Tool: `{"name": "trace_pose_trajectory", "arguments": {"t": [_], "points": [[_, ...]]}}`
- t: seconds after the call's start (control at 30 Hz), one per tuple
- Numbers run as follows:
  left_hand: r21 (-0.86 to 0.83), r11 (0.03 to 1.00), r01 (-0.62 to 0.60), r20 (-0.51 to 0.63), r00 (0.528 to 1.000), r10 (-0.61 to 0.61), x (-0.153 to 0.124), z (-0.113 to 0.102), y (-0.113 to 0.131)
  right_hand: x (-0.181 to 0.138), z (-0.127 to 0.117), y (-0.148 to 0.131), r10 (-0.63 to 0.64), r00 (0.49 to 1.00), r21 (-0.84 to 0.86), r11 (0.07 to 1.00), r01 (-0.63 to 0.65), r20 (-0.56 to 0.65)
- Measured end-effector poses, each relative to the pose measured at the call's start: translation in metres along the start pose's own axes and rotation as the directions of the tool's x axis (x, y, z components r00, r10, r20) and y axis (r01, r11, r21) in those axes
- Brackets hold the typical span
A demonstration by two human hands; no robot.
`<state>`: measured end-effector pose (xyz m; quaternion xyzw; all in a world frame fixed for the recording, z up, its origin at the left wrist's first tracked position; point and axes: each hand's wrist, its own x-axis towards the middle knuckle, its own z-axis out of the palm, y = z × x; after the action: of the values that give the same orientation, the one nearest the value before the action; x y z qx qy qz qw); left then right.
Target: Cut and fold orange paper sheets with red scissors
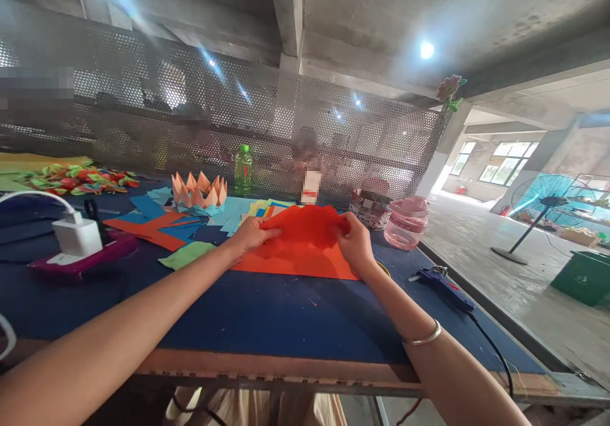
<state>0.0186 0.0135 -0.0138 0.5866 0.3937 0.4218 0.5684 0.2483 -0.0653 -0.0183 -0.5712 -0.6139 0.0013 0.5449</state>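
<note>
1. Far left of the red paper (305,232), toward the back of the blue surface (267,324), a heap of small coloured pieces (81,179) lies spread out, mostly red, orange and green.
2. Also well to the left of the red paper, nearer the front, a white charger (76,236) with a white cable stands on a purple power strip (119,247).
3. Between that strip and the red paper lie crossed orange strips (162,227) over blue ones, and a light green piece (187,255).
4. Behind and left of the red paper stand a pointed orange crown (199,192) and a green bottle (243,171).
5. At the left edge of the red paper, the left hand (252,236) is closed, pinching it between thumb and fingers.
6. The red paper itself is over the middle of the surface, its far part lifted and bowed; whether it is one sheet or two I cannot tell.
7. At its right edge, the right hand (357,241) is closed in a similar pinch.
8. Right of the red paper come a patterned basket (372,208), a pink jar (406,224) and, nearer the front, a blue glue gun (443,286).
</note>
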Motion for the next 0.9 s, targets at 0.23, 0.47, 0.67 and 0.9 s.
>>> {"name": "trace_pose_trajectory", "arguments": {"t": [0.23, 0.47, 0.67, 0.9], "points": [[-0.146, 0.989, 0.001, -0.093, 0.996, -0.015, 0.0, 0.0, 0.002, 0.005, 0.006, -0.006, 0.438, 0.897, 0.777, 0.543, -0.319, 0.062], [-0.316, 0.949, 0.01, -0.063, 0.998, -0.032, -0.01, 0.013, -0.001, -0.015, 0.033, -0.013, 0.467, 0.816, 0.779, 0.345, -0.523, 0.341], [-0.363, 0.93, 0.053, 0.077, 0.997, -0.026, -0.017, 0.022, -0.005, -0.022, 0.04, -0.011, 0.473, 0.81, 0.753, 0.374, -0.542, 0.347], [-0.375, 0.926, 0.045, 0.068, 0.997, -0.021, -0.014, 0.019, -0.002, -0.01, 0.03, 0.001, 0.481, 0.857, 0.763, 0.48, -0.433, 0.184]]}}
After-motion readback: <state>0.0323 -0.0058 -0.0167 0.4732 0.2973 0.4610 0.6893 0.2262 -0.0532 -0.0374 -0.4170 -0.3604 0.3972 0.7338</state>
